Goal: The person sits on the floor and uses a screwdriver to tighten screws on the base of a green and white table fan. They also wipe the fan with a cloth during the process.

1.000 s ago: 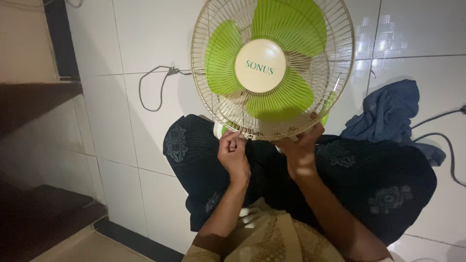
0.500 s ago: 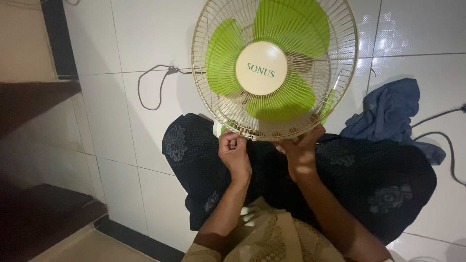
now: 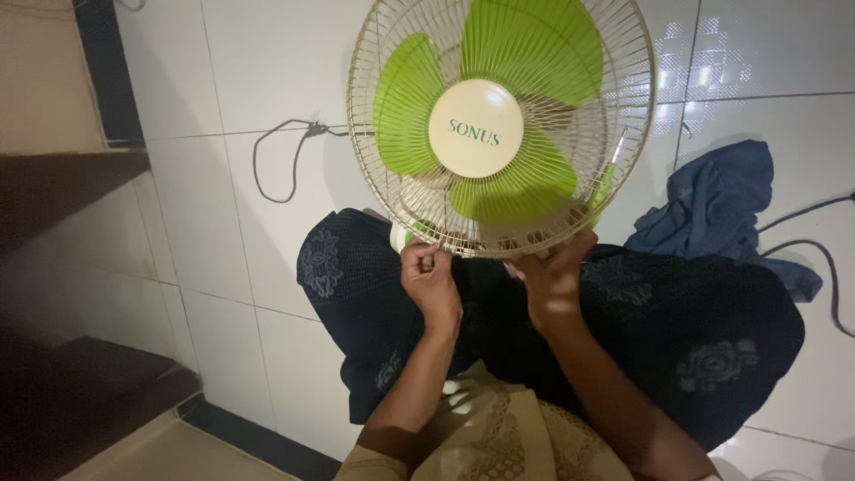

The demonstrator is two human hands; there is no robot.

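A table fan (image 3: 499,125) with green blades, a cream hub and a cream wire guard rests face up on my lap. My left hand (image 3: 429,278) pinches the lower left rim of the guard with closed fingers. My right hand (image 3: 552,267) grips the lower rim of the guard from below, fingers curled up over the wires. Both hands sit close together at the near edge of the fan. The fan's base is hidden under the guard.
I sit on a white tiled floor (image 3: 267,80) in a dark patterned garment (image 3: 712,330). A crumpled blue cloth (image 3: 712,205) lies to the right. A grey cord (image 3: 276,160) loops on the left, a black cable (image 3: 824,258) on the right. Dark steps (image 3: 62,205) are far left.
The fan sits very slightly lower in view. Both hands hold the same places on the guard rim.
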